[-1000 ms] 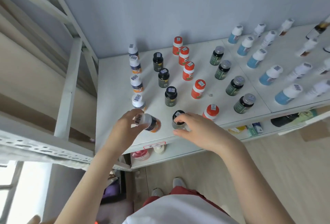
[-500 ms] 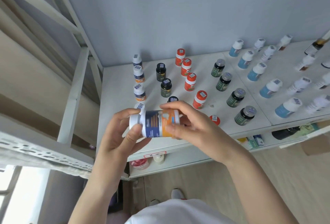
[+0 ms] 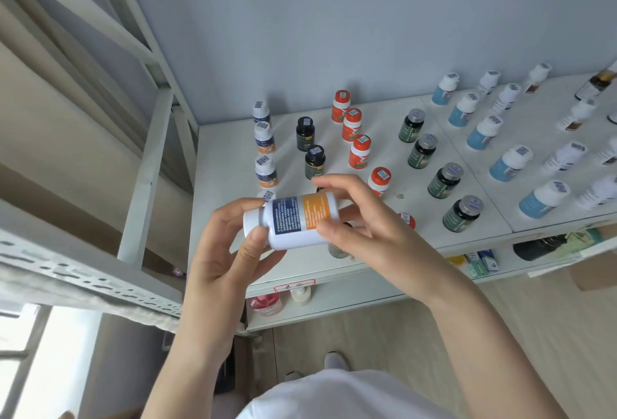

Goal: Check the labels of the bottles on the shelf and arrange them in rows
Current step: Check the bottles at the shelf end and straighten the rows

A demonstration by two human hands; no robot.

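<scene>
We hold the white pill bottle (image 3: 293, 220) sideways above the shelf (image 3: 230, 151) front, left hand (image 3: 230, 245) pinching its cap end, right hand (image 3: 360, 218) its base. We should roll it slowly, thumbs off the label, then stand it upright in the left row.

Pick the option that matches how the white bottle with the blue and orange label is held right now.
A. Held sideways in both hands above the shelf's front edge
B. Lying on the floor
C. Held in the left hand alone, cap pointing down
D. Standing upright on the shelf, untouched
A: the white bottle lies sideways between the left hand at its cap end and the right hand at its base, above the shelf.
</scene>
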